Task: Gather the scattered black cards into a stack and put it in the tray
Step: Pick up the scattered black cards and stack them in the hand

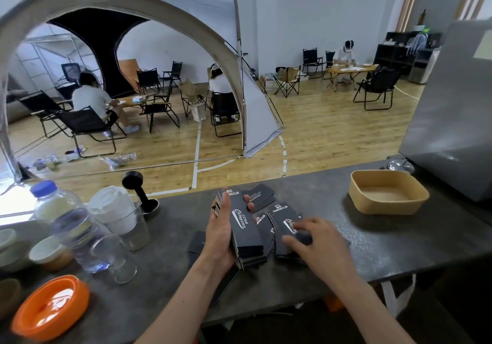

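Bench [372,237] surface of dark stone is shown, with the tan tray [388,192] set near its far right corner, holding nothing. Loose black cards [286,221] are spread at mid-bench, near the front edge. A stack [246,233] is gripped in the left hand [221,233]. The right hand [319,240] is laid flat, fingers spread, on the loose cards.
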